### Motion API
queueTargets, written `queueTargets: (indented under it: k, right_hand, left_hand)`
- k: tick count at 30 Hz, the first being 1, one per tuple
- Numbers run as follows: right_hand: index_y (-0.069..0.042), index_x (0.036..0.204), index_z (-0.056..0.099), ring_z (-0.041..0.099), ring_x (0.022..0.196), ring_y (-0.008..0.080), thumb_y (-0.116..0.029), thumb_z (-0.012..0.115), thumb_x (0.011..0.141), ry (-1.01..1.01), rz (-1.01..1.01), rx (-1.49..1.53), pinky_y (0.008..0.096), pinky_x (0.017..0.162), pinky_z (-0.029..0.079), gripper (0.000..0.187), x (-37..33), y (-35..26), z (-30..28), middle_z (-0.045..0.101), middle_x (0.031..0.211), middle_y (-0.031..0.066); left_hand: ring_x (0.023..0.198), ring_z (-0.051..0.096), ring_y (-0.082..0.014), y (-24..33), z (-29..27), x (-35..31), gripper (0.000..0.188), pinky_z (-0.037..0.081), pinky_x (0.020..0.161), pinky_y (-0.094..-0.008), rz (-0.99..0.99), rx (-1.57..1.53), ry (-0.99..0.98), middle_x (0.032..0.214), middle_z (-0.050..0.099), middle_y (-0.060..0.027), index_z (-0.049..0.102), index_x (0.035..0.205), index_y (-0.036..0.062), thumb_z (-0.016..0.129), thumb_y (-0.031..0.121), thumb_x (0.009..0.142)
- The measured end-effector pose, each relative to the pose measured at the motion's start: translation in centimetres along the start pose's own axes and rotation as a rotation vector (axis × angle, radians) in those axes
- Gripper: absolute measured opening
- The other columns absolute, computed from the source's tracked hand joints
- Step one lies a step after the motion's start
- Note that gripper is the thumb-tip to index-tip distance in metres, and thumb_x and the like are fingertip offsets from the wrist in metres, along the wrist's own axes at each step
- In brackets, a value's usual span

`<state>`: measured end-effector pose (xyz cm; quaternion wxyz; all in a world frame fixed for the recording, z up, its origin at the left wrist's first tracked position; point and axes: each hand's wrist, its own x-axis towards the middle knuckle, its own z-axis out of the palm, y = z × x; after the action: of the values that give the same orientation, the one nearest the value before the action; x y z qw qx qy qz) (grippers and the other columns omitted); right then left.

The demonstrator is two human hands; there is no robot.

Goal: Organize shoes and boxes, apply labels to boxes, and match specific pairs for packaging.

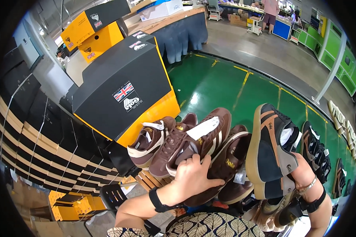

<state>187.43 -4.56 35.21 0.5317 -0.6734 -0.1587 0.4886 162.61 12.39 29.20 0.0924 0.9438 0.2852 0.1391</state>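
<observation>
Brown shoes [172, 148] are grasped by the left grip [194, 174], thumb spread from fingers. Dark shoes [271, 148] are held tilted by the right grip [300, 170] (fingers hidden). Black-and-yellow box [106, 87] is seen beyond brown shoes; farther, white box [162, 10] is carried by tabletop [172, 19].
</observation>
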Motion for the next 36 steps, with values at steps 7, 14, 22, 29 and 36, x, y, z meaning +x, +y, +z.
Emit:
queueTargets:
  k: [7, 14, 22, 29, 36]
  right_hand:
    - [0.003, 0.093, 0.06, 0.059, 0.068, 0.0116, -0.02, 0.053, 0.085, -0.054, -0.08, -0.088, 0.0234, 0.059, 0.047, 0.025, 0.1, -2.4, 2.3, 0.062, 0.081, 0.0057]
    - [0.003, 0.094, 0.061, 0.059, 0.068, 0.0115, -0.021, 0.052, 0.086, 0.048, -0.19, -0.173, 0.0232, 0.059, 0.047, 0.027, -1.7, -10.9, 12.5, 0.062, 0.081, 0.0057]
    - [0.002, 0.095, 0.061, 0.059, 0.068, 0.0115, -0.023, 0.052, 0.086, -0.134, -0.244, -0.263, 0.0229, 0.059, 0.046, 0.028, -0.9, -7.5, 8.0, 0.062, 0.081, 0.0057]
    - [0.0, 0.096, 0.057, 0.06, 0.072, 0.0286, -0.008, 0.052, 0.079, -0.312, -0.926, -0.987, 0.0335, 0.063, 0.048, 0.019, 1.2, -9.0, 13.3, 0.06, 0.078, 0.0154]
    - [-0.003, 0.094, 0.054, 0.058, 0.072, 0.0389, -0.011, 0.046, 0.082, -0.503, -0.873, -1.017, 0.0426, 0.063, 0.048, 0.017, 4.7, -8.0, 21.0, 0.057, 0.075, 0.0232]
  left_hand:
    - [0.06, 0.059, -0.0344, -1.1, -0.7, -0.7, 0.076, 0.048, 0.056, -0.0397, -0.062, -0.055, -0.124, 0.078, 0.053, -0.0199, 0.057, 0.113, 0.0112, 0.069, 0.062, 0.058]
    - [0.079, 0.052, -0.0278, -2.1, -0.1, -0.3, 0.071, 0.035, 0.074, -0.0378, 0.098, 0.023, -0.062, 0.082, 0.052, -0.0137, 0.053, 0.118, 0.0135, 0.071, 0.05, 0.06]
    - [0.093, 0.055, -0.0312, -4.7, -1.7, -3.5, 0.054, 0.039, 0.083, -0.0417, 0.032, -0.036, 0.173, 0.098, 0.057, -0.0168, 0.058, 0.107, 0.0092, 0.073, 0.037, 0.063]
    - [0.081, 0.062, -0.0257, -8.8, -4.5, -3.6, 0.021, 0.048, 0.073, -0.033, -0.361, -0.433, 0.435, 0.084, 0.063, -0.0124, 0.064, 0.088, 0.0027, 0.067, 0.019, 0.075]
    - [0.084, 0.057, -0.0119, -13.0, -7.3, -4.8, 0.028, 0.043, 0.078, -0.0237, -0.544, -1.137, 0.717, 0.091, 0.061, -0.0063, 0.053, 0.111, 0.0005, 0.051, 0.02, 0.092]
